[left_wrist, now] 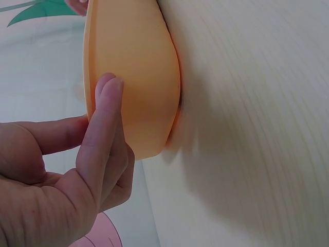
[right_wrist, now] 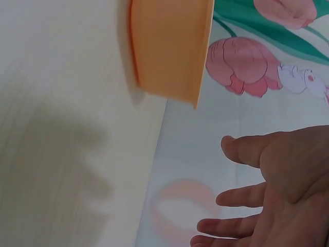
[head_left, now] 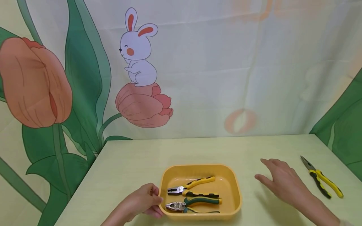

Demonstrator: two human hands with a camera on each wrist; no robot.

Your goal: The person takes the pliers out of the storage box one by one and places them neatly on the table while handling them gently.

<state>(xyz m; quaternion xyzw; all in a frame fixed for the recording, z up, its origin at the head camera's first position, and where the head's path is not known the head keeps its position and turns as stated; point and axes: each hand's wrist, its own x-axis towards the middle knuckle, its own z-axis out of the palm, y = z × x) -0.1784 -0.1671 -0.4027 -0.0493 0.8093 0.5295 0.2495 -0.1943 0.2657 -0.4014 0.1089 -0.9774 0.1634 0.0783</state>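
Observation:
My left hand (head_left: pixel 143 199) pinches the left rim of a yellow plastic tray (head_left: pixel 230 194), thumb on the rim and fingers against the outer wall. In the left wrist view the fingertips (left_wrist: pixel 110 87) press that wall. Inside the tray lie combination pliers with yellow and black handles (head_left: pixel 201 181) and, nearer me, combination pliers with green and yellow handles (head_left: pixel 202 200). Both have their heads toward the left. My right hand (head_left: pixel 287 182) hovers over the table right of the tray, fingers spread and holding nothing. Beyond it lie yellow and black long-nose pliers (head_left: pixel 314 172).
The pale wood-grain table (head_left: pixel 135 163) carries the tray near its front. Behind it hangs a curtain (head_left: pixel 198 78) printed with a rabbit, tulips and green leaves. The right hand's shadow (right_wrist: pixel 56 170) falls on the tabletop.

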